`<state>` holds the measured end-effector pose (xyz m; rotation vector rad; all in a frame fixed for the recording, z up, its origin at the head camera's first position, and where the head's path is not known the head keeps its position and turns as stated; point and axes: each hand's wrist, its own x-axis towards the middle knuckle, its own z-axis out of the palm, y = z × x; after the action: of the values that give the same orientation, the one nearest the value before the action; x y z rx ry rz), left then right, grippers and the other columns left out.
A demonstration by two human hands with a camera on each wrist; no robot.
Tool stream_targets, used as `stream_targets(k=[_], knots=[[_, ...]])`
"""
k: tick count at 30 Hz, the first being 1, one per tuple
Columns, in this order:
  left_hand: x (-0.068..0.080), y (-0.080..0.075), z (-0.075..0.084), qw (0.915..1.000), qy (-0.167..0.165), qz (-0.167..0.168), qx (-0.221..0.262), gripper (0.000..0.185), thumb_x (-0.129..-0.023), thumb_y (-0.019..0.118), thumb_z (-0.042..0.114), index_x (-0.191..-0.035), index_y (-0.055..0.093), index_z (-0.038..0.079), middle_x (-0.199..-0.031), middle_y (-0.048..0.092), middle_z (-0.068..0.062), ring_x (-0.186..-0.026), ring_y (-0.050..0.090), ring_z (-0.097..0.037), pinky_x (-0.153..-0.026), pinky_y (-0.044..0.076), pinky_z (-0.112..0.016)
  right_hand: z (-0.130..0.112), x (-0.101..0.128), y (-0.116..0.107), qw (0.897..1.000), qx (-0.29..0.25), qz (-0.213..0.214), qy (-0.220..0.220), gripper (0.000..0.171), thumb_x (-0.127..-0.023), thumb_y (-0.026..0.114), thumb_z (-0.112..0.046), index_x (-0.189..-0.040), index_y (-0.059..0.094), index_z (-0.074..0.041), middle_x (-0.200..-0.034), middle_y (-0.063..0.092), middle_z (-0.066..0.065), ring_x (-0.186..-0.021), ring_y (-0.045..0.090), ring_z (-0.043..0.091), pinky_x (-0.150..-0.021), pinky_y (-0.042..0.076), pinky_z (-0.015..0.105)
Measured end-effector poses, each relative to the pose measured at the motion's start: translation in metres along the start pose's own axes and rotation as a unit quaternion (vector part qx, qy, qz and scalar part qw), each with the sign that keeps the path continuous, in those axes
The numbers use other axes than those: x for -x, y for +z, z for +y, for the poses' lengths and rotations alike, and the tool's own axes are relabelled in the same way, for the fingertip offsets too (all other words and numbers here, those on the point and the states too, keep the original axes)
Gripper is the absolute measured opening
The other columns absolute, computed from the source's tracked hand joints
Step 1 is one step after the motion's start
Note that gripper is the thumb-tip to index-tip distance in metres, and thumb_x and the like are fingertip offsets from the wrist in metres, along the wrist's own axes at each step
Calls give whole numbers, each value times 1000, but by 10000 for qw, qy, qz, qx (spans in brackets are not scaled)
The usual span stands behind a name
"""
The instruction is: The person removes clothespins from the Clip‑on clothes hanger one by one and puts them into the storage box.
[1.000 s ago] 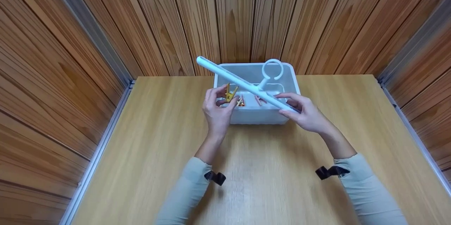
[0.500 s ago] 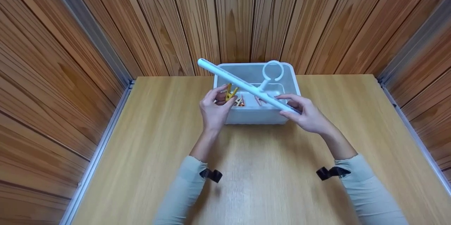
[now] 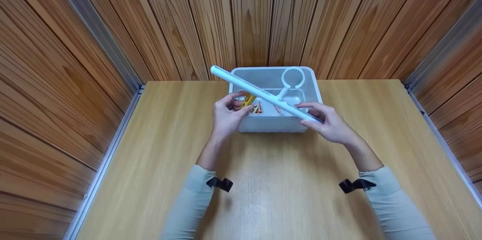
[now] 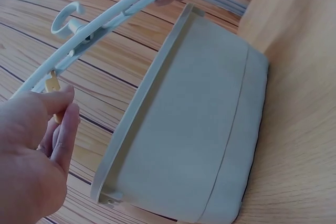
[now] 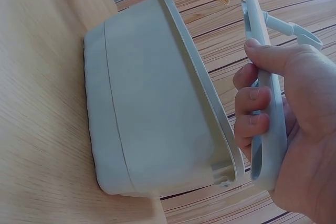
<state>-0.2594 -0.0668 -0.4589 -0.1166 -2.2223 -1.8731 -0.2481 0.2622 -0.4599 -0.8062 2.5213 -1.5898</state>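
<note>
In the head view a pale blue hanger bar (image 3: 256,91) with an open ring hook (image 3: 293,78) slants over the white tub (image 3: 273,123). My right hand (image 3: 327,121) grips its lower right end, fingers curled around the bar in the right wrist view. My left hand (image 3: 228,116) pinches a yellow clothespin (image 3: 248,100) between thumb and fingers, below the bar's left half. In the left wrist view the tip of the clothespin (image 4: 52,84) meets the slotted underside of the bar (image 4: 86,30).
Several small clothespins (image 3: 257,108) lie inside the tub at its near left. The tub stands at the back of the wooden table (image 3: 286,180), against the plank wall (image 3: 248,18). Plank walls with metal edge rails (image 3: 103,157) flank both sides.
The bar has dropped slightly at its left end and hook. My left hand and forearm have shifted a little left; the yellow clothespin's spread V now looks narrower.
</note>
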Motion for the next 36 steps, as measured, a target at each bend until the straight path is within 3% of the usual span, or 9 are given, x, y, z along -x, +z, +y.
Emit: stream_targets(k=[4,10,15,19,22,26,30,36], knots=[[0,-3,-1,9994,-53,-271,192,38,-94,91,6,-131,82,5,-93,72,-3,-82,68,-12,-75,59,-19,1,1,0,10000,-78,-11,-54,41,-106,72,1,-147,68,-1,-112,74,13,-91,65,9,-76,57,23],[0,-6,-3,9966,-113,-672,470,38,-96,88,4,-133,79,3,-90,71,-1,-76,71,-12,-73,65,-22,3,4,1,9998,-155,-53,-81,41,-106,71,2,-147,67,0,-112,76,-7,-92,66,9,-77,58,22],[-1,-6,-3,9935,-189,-860,727,38,-97,86,1,-135,77,-1,-89,73,1,-74,70,-10,-72,65,-22,4,4,1,9995,-188,-27,-248,41,-105,71,4,-146,67,1,-107,75,4,-88,65,9,-75,57,22],[-2,-6,-3,9919,-195,-900,875,39,-96,86,-2,-133,77,-5,-86,75,4,-71,70,-8,-69,64,-21,6,4,2,9989,-286,-50,-366,42,-104,70,7,-146,66,4,-108,75,-3,-89,66,7,-75,59,22],[-2,-4,-2,9952,-35,-679,698,38,-94,88,-2,-131,78,-4,-86,76,0,-71,71,-7,-69,63,-19,7,4,3,9988,-320,-49,-371,41,-104,70,7,-145,66,6,-109,75,-11,-90,68,5,-76,61,22],[1,1,-1,9988,465,-125,-75,38,-92,92,4,-129,81,0,-94,78,-12,-81,72,-11,-76,62,-18,8,4,3,9993,-277,18,-263,41,-105,70,5,-146,66,4,-111,75,-12,-92,68,5,-76,60,23],[6,6,-1,9915,1038,272,-739,39,-92,93,7,-129,81,1,-105,77,-19,-91,77,-23,-84,68,-26,10,4,5,9994,-187,94,-261,41,-105,70,5,-146,66,3,-112,75,-7,-93,68,7,-77,58,23],[10,12,-5,9763,1612,711,-1254,41,-90,96,9,-128,82,2,-110,72,-17,-96,82,-29,-87,70,-34,11,4,8,9995,-139,141,-241,42,-105,70,3,-147,67,0,-113,75,11,-93,67,9,-76,56,23]])
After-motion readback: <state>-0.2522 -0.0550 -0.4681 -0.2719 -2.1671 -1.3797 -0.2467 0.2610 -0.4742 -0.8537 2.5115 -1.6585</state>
